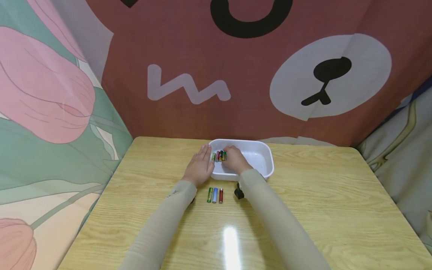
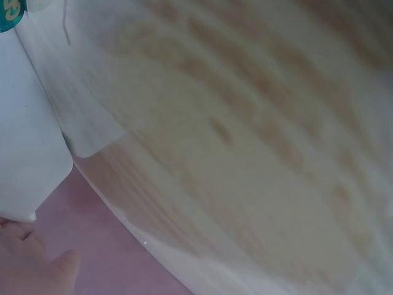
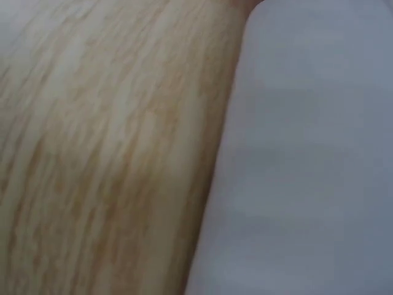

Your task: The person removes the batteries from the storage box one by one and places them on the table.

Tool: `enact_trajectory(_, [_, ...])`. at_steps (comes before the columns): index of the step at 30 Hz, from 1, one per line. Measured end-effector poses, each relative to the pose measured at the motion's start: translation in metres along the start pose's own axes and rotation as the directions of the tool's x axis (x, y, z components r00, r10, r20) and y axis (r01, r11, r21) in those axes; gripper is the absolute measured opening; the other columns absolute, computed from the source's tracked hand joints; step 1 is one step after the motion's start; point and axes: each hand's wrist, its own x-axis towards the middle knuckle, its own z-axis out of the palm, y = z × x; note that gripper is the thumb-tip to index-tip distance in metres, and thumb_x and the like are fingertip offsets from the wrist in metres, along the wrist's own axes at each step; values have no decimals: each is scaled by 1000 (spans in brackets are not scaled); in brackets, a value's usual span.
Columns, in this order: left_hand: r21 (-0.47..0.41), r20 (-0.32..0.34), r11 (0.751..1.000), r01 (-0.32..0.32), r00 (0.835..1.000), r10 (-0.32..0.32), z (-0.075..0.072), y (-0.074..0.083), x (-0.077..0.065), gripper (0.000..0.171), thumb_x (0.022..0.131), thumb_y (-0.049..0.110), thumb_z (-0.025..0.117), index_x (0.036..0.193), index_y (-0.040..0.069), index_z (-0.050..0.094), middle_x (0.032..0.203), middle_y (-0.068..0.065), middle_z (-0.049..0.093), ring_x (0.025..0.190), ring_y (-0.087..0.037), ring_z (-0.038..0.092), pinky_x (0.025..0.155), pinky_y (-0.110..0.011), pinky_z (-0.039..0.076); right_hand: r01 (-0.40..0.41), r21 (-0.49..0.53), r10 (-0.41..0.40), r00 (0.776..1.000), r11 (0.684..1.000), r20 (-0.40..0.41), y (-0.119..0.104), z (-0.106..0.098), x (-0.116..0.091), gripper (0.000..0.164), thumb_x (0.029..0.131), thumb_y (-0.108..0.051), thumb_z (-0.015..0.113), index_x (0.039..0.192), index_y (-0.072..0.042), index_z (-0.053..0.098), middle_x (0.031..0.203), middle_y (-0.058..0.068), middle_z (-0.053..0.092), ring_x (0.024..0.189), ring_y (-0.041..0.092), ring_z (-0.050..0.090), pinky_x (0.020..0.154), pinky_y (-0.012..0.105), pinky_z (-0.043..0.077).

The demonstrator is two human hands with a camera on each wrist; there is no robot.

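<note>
A white plastic tray [image 1: 241, 140] stands near the back of the table. My left hand [image 1: 199, 165] rests along its left end, fingers straight and pointing away. Inside the tray, several batteries [image 1: 217, 156] are lined up side by side near the left end. My right hand [image 1: 235, 160] reaches over the front rim, fingers curled and pinching the rightmost battery [image 1: 224, 156] of that row; its fingertips are partly hidden. In front of the tray lie a green battery [image 1: 210, 195], a blue battery [image 1: 215, 195] and a red battery [image 1: 221, 195]. The right wrist view shows the tray wall [image 3: 307, 160] close up.
A light wooden table [image 1: 320, 195] carries everything. Behind it hangs a brown curtain [image 1: 249, 112] with a bear print, and a flowered cloth [image 1: 50, 93] hangs at the left. A small black device [image 1: 239, 192] shows at my right wrist.
</note>
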Motion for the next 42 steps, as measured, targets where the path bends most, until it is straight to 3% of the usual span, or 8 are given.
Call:
enact_trajectory(14, [2, 40, 1000, 24, 999, -24, -3, 2, 1, 64, 108, 31, 37, 161, 2, 15, 169, -13, 13, 156, -27, 10, 125, -49, 19, -12, 49, 13, 1000, 999, -15, 11, 4, 5, 56, 83, -4, 77, 134, 7, 60, 136, 23, 60, 131, 39, 52, 117, 46, 37])
enact_trajectory(42, [5, 8, 1000, 19, 1000, -19, 2, 1, 2, 62, 108, 28, 36, 161, 1, 19, 168, -14, 18, 155, -27, 13, 124, -50, 21, 11, 105, -10, 1000, 994, -8, 12, -1, -2, 45, 78, -7, 83, 117, 9, 66, 110, 18, 69, 106, 32, 63, 100, 44, 51])
